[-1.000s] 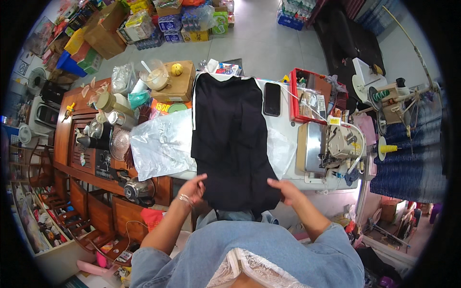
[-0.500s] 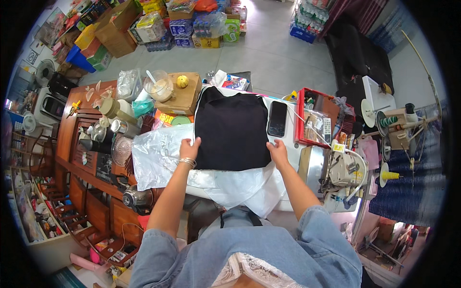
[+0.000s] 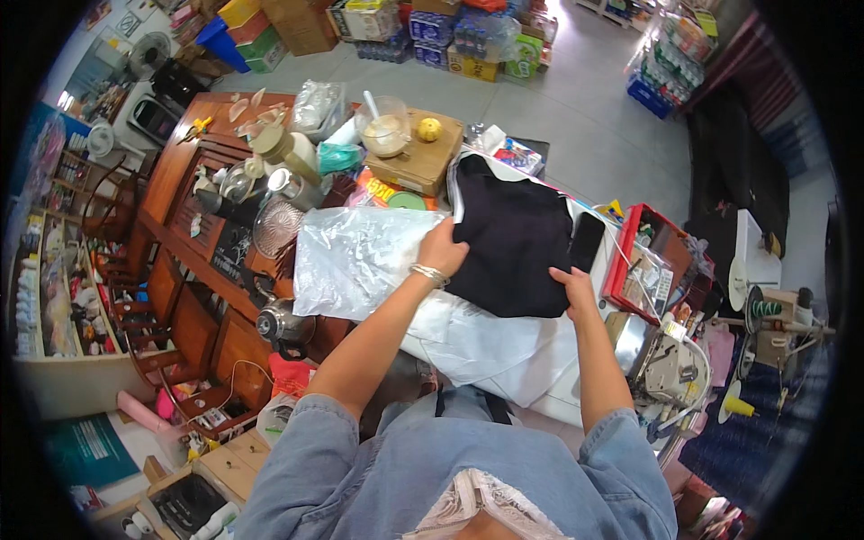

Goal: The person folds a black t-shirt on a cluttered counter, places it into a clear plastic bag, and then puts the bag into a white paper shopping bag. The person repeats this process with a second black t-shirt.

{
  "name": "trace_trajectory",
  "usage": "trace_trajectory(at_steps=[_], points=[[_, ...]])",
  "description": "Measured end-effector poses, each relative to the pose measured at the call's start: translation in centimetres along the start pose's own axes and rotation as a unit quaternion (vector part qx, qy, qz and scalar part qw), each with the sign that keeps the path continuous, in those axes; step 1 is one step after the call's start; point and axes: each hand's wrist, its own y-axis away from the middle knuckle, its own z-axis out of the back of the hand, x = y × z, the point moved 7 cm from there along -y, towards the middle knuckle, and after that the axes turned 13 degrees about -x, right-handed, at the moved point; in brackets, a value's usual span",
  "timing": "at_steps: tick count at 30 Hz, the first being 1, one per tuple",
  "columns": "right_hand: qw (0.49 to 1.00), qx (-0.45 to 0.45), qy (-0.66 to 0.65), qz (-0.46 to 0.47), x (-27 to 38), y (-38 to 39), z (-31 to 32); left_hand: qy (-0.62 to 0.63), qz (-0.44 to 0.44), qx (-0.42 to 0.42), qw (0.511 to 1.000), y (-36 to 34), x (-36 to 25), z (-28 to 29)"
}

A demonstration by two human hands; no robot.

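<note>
A folded piece of black cloth point(image 3: 513, 238) with a white strip showing along its upper left edge lies across the white sewing table. My left hand point(image 3: 443, 250) is closed on the cloth's left edge, thumb on top. At its lower right edge, my right hand point(image 3: 574, 290) pinches the fabric between thumb and fingers. A black phone point(image 3: 587, 241) lies just beyond my right hand, beside the cloth. Clear plastic point(image 3: 360, 261) spreads to the left, passing under my left wrist. White plastic sheeting point(image 3: 504, 351) hangs over the table's near edge.
On the right stand a red tray point(image 3: 630, 270) of small items and a sewing machine point(image 3: 673, 367). A cardboard box point(image 3: 414, 166) holding a bowl point(image 3: 385, 135) and a yellow round fruit point(image 3: 428, 130) sits behind. A kettle point(image 3: 281, 322) stands at the left.
The view has swung left, so the scene sits further right. The cloth now lies slanted, its right side close against the phone. My left hand has moved up along the cloth's left edge.
</note>
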Motion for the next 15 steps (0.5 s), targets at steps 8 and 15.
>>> trace_trajectory(at_steps=[8, 15], points=[[0.964, 0.002, 0.032, 0.263, 8.9, 12.7, -2.1, 0.032, -0.229, 0.046, 0.972, 5.5, -12.6, 4.2], [0.986, 0.035, 0.031, 0.16, -4.6, 20.6, -4.1, 0.048, -0.116, 0.312, 0.942, 16.1, -7.2, 1.5]])
